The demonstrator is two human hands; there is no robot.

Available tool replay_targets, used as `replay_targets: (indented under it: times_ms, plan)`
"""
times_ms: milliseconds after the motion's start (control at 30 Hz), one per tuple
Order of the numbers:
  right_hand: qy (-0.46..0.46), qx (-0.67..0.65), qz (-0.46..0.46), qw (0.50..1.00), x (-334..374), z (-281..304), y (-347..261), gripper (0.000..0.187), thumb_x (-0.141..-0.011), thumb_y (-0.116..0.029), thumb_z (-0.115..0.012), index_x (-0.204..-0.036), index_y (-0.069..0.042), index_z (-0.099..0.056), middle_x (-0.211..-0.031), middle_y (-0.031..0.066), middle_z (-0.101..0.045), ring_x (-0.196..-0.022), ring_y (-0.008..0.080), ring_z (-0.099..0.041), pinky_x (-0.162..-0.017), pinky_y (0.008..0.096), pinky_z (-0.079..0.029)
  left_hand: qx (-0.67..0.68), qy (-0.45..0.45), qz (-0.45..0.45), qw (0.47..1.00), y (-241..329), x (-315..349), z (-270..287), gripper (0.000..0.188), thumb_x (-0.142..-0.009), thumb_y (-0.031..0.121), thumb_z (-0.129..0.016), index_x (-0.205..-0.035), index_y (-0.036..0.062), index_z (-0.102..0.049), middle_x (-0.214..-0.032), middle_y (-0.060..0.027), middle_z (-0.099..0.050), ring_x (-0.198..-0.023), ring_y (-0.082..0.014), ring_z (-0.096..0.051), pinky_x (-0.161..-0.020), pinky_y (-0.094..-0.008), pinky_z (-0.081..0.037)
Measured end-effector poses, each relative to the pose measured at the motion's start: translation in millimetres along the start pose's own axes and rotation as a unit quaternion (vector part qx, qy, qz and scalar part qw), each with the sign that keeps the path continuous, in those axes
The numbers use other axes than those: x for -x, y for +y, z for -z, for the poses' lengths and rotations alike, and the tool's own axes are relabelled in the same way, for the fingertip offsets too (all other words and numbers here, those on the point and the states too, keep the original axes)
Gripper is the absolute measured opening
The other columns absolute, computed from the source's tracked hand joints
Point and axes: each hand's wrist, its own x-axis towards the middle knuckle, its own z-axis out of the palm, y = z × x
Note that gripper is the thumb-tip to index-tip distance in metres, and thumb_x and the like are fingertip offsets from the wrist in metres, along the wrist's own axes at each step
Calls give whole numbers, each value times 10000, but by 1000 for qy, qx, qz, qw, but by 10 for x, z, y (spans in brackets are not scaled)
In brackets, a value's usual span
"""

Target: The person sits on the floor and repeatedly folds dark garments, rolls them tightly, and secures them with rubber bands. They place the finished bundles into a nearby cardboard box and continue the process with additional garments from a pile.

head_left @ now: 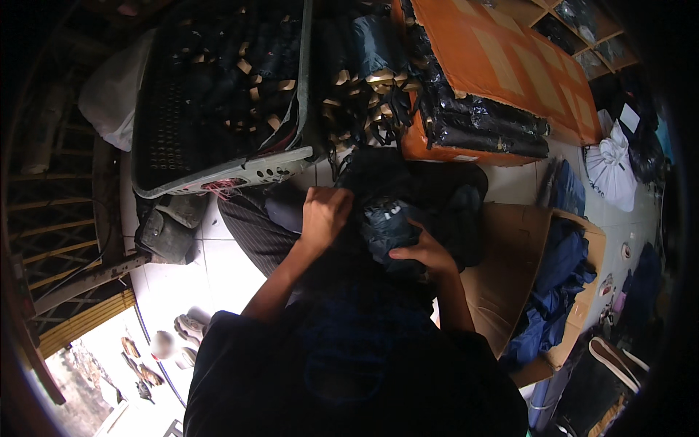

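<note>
In front of my lap, my right hand [429, 253] is curled round the near right side of a dark blue-grey, crinkled fabric bundle [387, 231]. Small pale bits show near the bundle's upper end. To its left is my left hand [325, 217], closed, with its fingers at the edge of a black cloth-like piece [375, 173]. Whatever those fingers pinch is hidden. More dark fabric lies over my legs and blends with the bundle in the shade.
Ahead on the left, a tilted plastic basket [251, 171] holds many dark rolls with tan ends. An orange carton [510, 65] and black plastic-wrapped packs [488, 124] stand ahead right. A cardboard box [502, 269] with blue fabric [557, 291] sits right. Shoes [189, 328] lie left.
</note>
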Motion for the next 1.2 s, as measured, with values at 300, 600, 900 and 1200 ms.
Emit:
replay_targets:
  times_ms: [300,600,900,1200]
  plan:
    - [22,79,104,991,121,-149,-216,946,-641,-152,-832,-1435,-5,-339,-1363,133,-464,-1259,232,-448,-1052,332,-344,225,115,144,957,611,-132,148,118,-777,-14,-688,-838,15,-591,-755,-89,-602,-634,-225,-589,-600,-327,-455]
    - [-19,126,128,984,259,-125,-387,904,-633,-141,-825,-1416,-24,-387,-1482,142,-345,-1389,275,-304,-1127,378,-230,204,96,17,974,642,-19,119,155,-746,-50,-705,-836,3,-591,-817,-108,-619,-697,-225,-622,-635,-308,-492]
    - [9,320,233,918,280,-199,-518,813,-638,-130,-787,-1366,-24,-442,-1440,143,-401,-1310,311,-428,-1068,401,-349,261,72,75,960,755,-2,280,138,-785,-41,-694,-869,-18,-587,-814,-101,-625,-742,-166,-626,-687,-265,-481]
    - [57,494,179,849,473,-312,-873,800,-603,-101,-761,-1335,-15,-449,-1434,89,-414,-1122,330,-577,-925,386,-494,243,42,5,969,779,2,419,147,-749,-54,-704,-868,-1,-636,-790,-95,-628,-705,-196,-618,-676,-296,-468]
